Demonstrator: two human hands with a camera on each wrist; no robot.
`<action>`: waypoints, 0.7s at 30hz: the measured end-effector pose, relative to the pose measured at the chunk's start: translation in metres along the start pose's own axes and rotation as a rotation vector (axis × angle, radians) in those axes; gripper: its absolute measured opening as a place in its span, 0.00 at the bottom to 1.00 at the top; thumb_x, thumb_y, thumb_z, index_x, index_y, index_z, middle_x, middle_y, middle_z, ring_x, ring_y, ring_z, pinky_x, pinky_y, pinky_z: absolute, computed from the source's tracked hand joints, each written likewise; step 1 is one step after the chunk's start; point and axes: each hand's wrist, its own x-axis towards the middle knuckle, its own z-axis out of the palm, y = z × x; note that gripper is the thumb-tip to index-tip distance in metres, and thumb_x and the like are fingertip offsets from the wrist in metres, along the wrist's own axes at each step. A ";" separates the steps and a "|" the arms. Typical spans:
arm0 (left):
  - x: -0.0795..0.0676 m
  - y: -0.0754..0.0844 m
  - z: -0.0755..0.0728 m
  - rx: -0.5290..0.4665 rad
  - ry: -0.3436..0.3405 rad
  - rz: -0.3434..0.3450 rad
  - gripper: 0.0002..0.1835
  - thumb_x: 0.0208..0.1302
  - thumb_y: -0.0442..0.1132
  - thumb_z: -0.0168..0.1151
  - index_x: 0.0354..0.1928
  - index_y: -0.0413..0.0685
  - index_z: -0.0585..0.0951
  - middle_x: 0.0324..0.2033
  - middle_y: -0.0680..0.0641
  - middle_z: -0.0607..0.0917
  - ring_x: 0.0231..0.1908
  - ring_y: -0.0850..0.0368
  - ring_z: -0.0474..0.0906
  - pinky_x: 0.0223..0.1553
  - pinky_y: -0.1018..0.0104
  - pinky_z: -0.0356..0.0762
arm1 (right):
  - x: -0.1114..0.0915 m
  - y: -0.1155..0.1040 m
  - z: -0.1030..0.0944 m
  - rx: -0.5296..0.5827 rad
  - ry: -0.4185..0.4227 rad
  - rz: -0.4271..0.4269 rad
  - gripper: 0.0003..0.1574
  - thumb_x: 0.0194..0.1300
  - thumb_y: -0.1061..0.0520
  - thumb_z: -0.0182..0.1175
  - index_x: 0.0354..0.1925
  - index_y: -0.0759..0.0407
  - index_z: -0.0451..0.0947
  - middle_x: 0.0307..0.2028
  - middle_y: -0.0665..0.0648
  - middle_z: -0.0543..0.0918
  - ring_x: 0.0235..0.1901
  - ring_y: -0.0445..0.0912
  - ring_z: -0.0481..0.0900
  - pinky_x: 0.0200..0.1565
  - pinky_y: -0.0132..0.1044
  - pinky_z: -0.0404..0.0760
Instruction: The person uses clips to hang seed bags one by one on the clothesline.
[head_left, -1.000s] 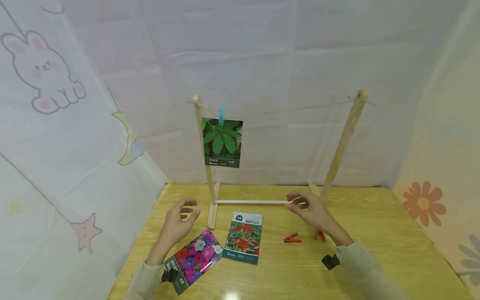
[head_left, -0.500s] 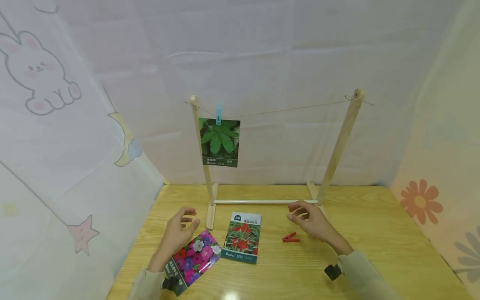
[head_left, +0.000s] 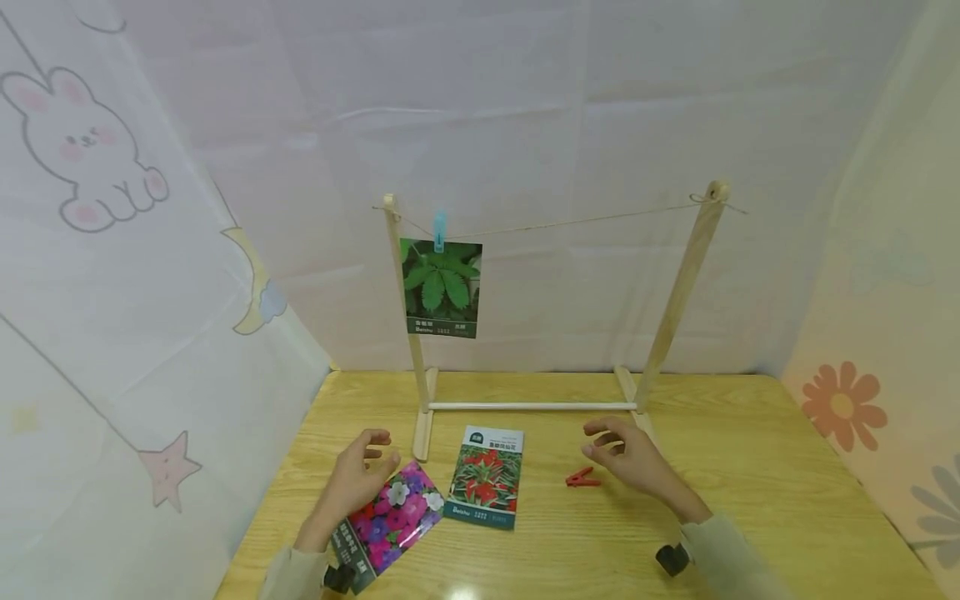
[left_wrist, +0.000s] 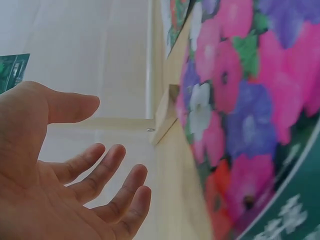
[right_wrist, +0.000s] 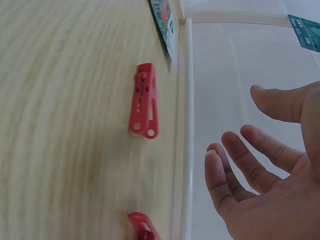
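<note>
My left hand [head_left: 354, 479] hovers with loosely bent fingers by a seed packet [head_left: 397, 517] printed with pink and purple flowers, holding nothing. To its right lies a red-flower seed packet [head_left: 486, 477]. My right hand [head_left: 628, 457], likewise without anything in it, is held above the table to the right of a red clothespin [head_left: 582, 477]. A second red clothespin [right_wrist: 144, 227] shows at the bottom of the right wrist view; in the head view it is hidden. A green-leaf seed packet [head_left: 441, 287] hangs from the string under a light blue clothespin [head_left: 439, 233].
A wooden stand with a left post [head_left: 412, 367], a right post [head_left: 681, 292] and a white crossbar [head_left: 532, 406] stands at the table's back. A thin string [head_left: 585, 221] runs between the post tops. Printed cloth walls [head_left: 525, 108] enclose the wooden table [head_left: 570, 550].
Both hands have lowered slightly toward the person, the right one also a little rightward. The second red clothespin, partly visible earlier in the head view, is now covered there.
</note>
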 end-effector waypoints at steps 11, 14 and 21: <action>-0.010 -0.011 0.015 0.052 0.000 0.043 0.24 0.68 0.35 0.74 0.62 0.36 0.79 0.57 0.37 0.85 0.57 0.33 0.83 0.59 0.39 0.84 | -0.008 0.014 0.012 -0.027 0.043 -0.019 0.23 0.72 0.58 0.71 0.60 0.67 0.81 0.56 0.67 0.85 0.52 0.62 0.85 0.47 0.39 0.87; -0.011 -0.014 0.017 0.092 -0.015 0.035 0.25 0.68 0.36 0.74 0.63 0.37 0.79 0.59 0.37 0.85 0.59 0.34 0.82 0.59 0.41 0.84 | -0.009 0.015 0.015 -0.051 0.050 -0.039 0.23 0.69 0.59 0.73 0.58 0.68 0.82 0.54 0.67 0.86 0.52 0.64 0.84 0.47 0.43 0.88; -0.011 -0.016 0.019 0.227 -0.050 0.031 0.29 0.65 0.40 0.76 0.64 0.37 0.79 0.58 0.38 0.85 0.61 0.35 0.80 0.64 0.37 0.79 | -0.012 0.021 0.020 -0.143 0.048 -0.085 0.27 0.64 0.60 0.78 0.57 0.69 0.82 0.53 0.65 0.88 0.52 0.65 0.86 0.48 0.55 0.89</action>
